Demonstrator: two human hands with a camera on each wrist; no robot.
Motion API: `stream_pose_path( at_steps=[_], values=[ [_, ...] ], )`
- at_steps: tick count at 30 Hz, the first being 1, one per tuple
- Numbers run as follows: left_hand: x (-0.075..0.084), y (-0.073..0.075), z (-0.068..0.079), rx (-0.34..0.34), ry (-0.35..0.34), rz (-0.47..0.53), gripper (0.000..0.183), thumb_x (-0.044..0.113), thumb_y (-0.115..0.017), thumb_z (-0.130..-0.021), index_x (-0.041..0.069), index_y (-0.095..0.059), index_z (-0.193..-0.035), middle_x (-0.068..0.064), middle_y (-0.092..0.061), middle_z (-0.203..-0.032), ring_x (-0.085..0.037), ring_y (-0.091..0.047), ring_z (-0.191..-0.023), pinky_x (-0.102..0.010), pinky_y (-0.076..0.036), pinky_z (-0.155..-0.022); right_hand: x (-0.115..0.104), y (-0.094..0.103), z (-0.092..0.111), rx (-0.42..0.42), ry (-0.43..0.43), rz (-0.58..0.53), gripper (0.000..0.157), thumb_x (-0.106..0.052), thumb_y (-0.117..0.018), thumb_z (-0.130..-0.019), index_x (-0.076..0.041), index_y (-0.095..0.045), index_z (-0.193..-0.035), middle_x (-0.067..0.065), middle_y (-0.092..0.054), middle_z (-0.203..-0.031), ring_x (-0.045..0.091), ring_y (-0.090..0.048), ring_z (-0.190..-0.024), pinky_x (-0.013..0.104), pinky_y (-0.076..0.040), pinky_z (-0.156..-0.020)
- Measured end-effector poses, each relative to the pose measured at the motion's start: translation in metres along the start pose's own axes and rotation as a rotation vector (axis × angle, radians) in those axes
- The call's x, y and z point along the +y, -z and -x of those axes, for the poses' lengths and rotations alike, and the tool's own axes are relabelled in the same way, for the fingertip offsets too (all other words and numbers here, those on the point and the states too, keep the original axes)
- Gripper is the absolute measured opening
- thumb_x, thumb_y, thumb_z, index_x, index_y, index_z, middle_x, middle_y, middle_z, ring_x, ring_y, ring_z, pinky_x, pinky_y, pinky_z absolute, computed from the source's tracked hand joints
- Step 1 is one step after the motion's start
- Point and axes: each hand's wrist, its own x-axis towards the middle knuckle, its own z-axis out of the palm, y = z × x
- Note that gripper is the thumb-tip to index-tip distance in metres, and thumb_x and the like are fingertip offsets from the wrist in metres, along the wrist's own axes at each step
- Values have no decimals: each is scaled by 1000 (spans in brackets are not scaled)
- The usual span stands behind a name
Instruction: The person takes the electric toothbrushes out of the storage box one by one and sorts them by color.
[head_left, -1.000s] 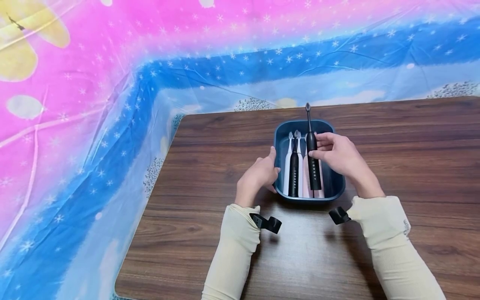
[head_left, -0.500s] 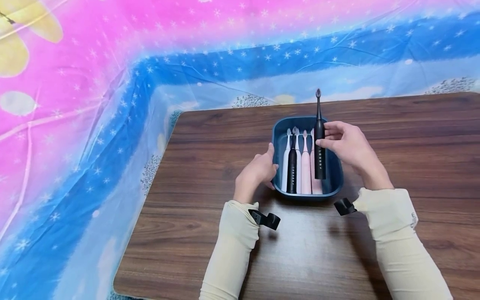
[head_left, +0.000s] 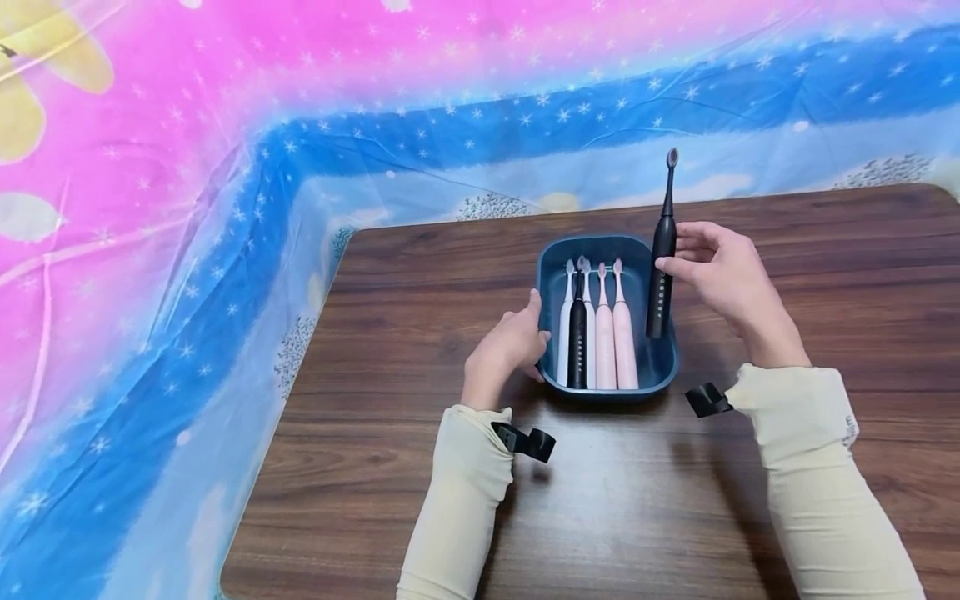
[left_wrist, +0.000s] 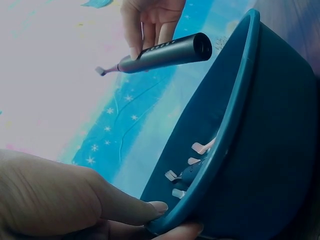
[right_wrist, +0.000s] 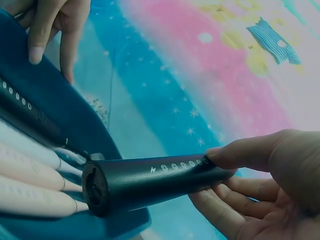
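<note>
Between thumb and fingertips, my right hand [head_left: 731,275] pinches a black electric toothbrush [head_left: 663,237] by its handle, brush head up, over the right side of a dark blue plastic bin [head_left: 611,397]. The right wrist view shows the round end of this toothbrush's handle [right_wrist: 150,182] and a row of printed symbols. My left hand [head_left: 504,346] grips the bin's left rim, thumb inside and fingers outside, as the left wrist view shows. Side by side inside lie another black toothbrush [head_left: 577,346], two pink toothbrushes [head_left: 604,346] and white toothbrushes [head_left: 565,346], one partly hidden.
The bin stands on a dark wood-grain table [head_left: 375,350]. A pink and blue patterned cloth [head_left: 450,108] hangs behind the table and along its left side. Black clips [head_left: 528,443] sit at both sleeve cuffs.
My right hand has lifted the black toothbrush and carried it right, from above the other toothbrushes to the bin's right side, uncovering the pink ones. My left hand keeps its grip on the rim.
</note>
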Motion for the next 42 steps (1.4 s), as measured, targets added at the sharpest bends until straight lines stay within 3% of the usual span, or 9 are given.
stream_pose_path(
  at_steps=[4,13,20,25,34,37,42],
  values=[
    [-1,0,0,0,-2,-11,70,21,-42,-103,21,6,-155,-14,-62,-97,-21,-72,-71,-36,-49,-92,4,5,-1,49,-1,-9,63,-35,-63,-92,-11,-40,-145,13,-51,-134,22,-52,-120,22,-47,-85],
    [0,0,1,3,-8,-2,69,21,-41,-103,21,4,-155,-18,-59,-114,-22,-71,-72,-32,-52,-82,16,21,-3,171,22,-116,57,-27,-66,-90,-16,-45,-142,-13,-53,-111,1,-52,-101,8,-43,-75],
    [-1,-1,1,11,-13,3,69,21,-42,-103,21,3,-155,-20,-55,-126,-22,-71,-71,-32,-52,-79,25,26,-6,219,67,-125,54,-23,-67,-90,-14,-47,-140,-16,-54,-107,-2,-54,-96,7,-44,-74],
    [-2,0,2,6,1,26,69,22,-43,-103,22,3,-155,-18,-59,-114,-23,-71,-71,-32,-53,-79,31,25,-9,254,81,-89,53,-23,-66,-90,-15,-49,-139,-16,-55,-108,-3,-54,-96,7,-44,-75],
    [-3,-2,0,14,-4,21,69,22,-42,-103,24,4,-155,-18,-57,-123,-22,-71,-71,-31,-52,-77,42,19,-16,326,114,-32,51,-22,-66,-90,-12,-49,-137,-12,-55,-109,-3,-54,-94,10,-44,-81],
    [-4,-3,0,14,-6,30,70,22,-43,-103,23,4,-155,-20,-52,-131,-23,-70,-70,-33,-54,-76,47,16,-19,350,117,5,51,-22,-65,-90,-11,-49,-137,-10,-55,-109,-3,-53,-94,12,-46,-86],
    [-3,-4,0,14,-1,39,70,21,-43,-103,23,3,-155,-20,-30,-152,-18,-67,-64,-35,-56,-75,51,14,-21,370,116,22,50,-21,-64,-91,-10,-48,-137,-5,-55,-112,3,-54,-101,23,-48,-95]
  ],
)
